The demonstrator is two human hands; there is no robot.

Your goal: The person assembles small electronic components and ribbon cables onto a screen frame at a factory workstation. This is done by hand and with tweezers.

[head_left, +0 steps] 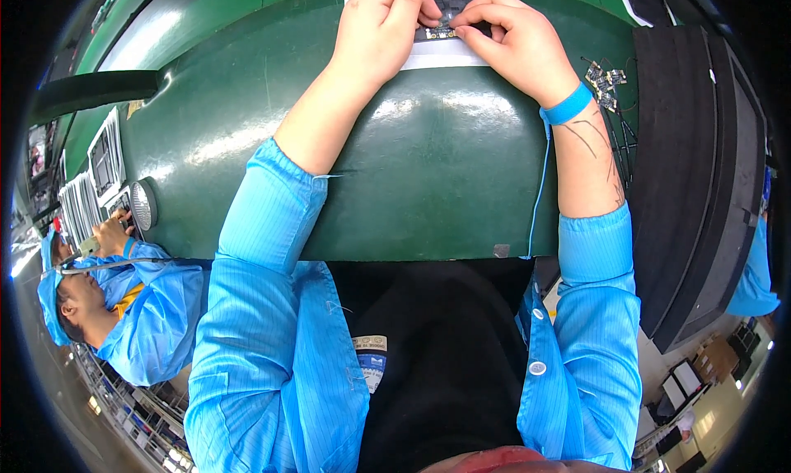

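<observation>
A dark electronic device point(442, 34) with bare circuitry lies in a white frame point(445, 57) at the far edge of the view, partly cut off. My left hand point(386, 18) rests over its left side, thumb and fingers drawn together; whatever they hold is hidden. From the right, my right hand point(519, 40) reaches over the device's near edge. Its thumb and forefinger are pinched at the small circuit strip point(440, 35); the thing between the tips is too small to name. A blue wrist strap point(568, 105) with a thin cord circles my right wrist.
Small circuit boards point(606, 79) and thin black strips lie right of my forearm, beside stacked black trays point(671, 184). On the left are a black curved arm point(95, 94), a round dish point(143, 204) and white-framed panels point(80, 208). A co-worker in blue point(156, 325) handles something there.
</observation>
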